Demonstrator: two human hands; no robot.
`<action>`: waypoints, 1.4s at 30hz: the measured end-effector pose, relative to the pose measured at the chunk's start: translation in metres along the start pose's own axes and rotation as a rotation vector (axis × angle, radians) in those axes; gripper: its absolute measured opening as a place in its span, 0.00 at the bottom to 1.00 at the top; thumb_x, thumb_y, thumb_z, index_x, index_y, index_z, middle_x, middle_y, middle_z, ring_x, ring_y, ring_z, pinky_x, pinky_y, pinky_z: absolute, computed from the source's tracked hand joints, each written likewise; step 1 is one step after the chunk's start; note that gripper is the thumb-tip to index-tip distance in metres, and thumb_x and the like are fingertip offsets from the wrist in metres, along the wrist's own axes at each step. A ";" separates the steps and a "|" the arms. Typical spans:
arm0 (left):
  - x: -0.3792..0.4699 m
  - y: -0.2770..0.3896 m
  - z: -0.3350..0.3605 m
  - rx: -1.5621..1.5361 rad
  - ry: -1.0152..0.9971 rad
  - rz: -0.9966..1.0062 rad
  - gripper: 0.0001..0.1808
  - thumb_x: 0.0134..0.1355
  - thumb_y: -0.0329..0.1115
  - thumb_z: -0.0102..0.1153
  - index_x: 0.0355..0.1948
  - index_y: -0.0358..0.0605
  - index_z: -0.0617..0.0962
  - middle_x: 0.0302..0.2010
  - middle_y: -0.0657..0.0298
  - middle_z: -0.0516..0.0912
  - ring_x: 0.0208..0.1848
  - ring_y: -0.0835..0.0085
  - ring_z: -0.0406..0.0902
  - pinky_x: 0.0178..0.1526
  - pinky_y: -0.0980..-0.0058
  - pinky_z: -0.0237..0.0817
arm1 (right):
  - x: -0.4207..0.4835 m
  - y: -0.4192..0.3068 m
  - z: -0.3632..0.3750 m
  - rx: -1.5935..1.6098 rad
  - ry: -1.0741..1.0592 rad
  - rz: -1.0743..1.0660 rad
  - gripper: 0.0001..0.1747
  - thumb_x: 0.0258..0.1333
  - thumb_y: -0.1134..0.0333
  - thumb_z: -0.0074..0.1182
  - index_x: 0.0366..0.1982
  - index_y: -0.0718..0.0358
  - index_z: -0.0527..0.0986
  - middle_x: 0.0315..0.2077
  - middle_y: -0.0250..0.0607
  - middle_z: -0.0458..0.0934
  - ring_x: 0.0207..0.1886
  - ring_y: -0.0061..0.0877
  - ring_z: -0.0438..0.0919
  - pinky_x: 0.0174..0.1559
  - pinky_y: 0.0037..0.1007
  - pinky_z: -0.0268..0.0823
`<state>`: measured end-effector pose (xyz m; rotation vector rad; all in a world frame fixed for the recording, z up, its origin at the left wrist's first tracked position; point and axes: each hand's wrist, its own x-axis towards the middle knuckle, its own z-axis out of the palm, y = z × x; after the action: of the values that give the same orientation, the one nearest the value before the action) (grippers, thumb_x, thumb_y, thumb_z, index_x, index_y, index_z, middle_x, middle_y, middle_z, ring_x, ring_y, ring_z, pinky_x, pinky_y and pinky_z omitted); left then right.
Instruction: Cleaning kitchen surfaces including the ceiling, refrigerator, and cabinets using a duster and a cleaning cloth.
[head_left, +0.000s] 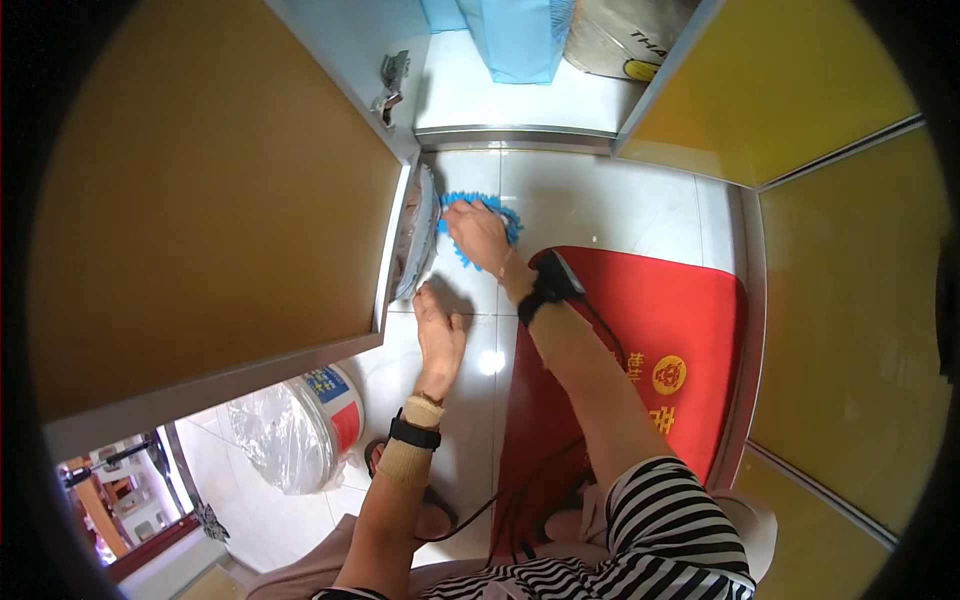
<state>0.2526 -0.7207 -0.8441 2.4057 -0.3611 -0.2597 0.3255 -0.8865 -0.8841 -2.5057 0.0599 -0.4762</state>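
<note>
My right hand (478, 234) bears down with bent fingers on a blue chenille cleaning pad (514, 219) lying on the white tiled floor (637, 199). The pad's shaggy edge shows around the hand; its middle is covered. My left hand (439, 337) is held out with its fingers extended and nothing in it. Its fingertips are close to a plastic-wrapped round item (417, 232), partly hidden behind the open cabinet door (217, 210). Whether they touch it I cannot tell.
A red mat (645, 315) with yellow writing lies under my right forearm. Ahead, an open cabinet (517, 112) holds a light-blue bag (517, 45) and a wrapped bundle (626, 37). A plastic-wrapped bucket (300, 431) lies at left. Yellow panels (847, 300) line the right. Black cables (480, 514) run near my feet.
</note>
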 end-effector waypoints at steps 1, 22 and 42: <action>-0.002 0.000 -0.002 0.002 0.005 -0.004 0.35 0.50 0.20 0.50 0.61 0.25 0.56 0.59 0.38 0.61 0.61 0.44 0.60 0.64 0.63 0.53 | -0.011 -0.004 -0.007 0.028 -0.074 -0.010 0.11 0.48 0.71 0.50 0.36 0.57 0.79 0.35 0.34 0.76 0.38 0.36 0.72 0.43 0.34 0.67; -0.007 -0.002 0.001 -0.214 0.166 0.220 0.16 0.53 0.20 0.46 0.45 0.34 0.72 0.39 0.53 0.75 0.40 0.64 0.74 0.45 0.70 0.67 | -0.075 0.003 -0.088 1.725 -0.275 0.724 0.19 0.57 0.62 0.51 0.48 0.65 0.73 0.40 0.37 0.79 0.40 0.24 0.79 0.44 0.28 0.73; -0.002 0.044 -0.013 -0.632 0.120 0.153 0.07 0.57 0.18 0.44 0.37 0.35 0.70 0.32 0.62 0.73 0.35 0.76 0.72 0.42 0.78 0.66 | -0.081 -0.001 -0.084 2.008 -0.140 0.643 0.25 0.60 0.60 0.50 0.57 0.64 0.67 0.49 0.39 0.76 0.48 0.26 0.77 0.52 0.31 0.71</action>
<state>0.2462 -0.7443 -0.8056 1.7542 -0.3432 -0.1321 0.2209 -0.9193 -0.8456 -0.4566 0.1928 0.0501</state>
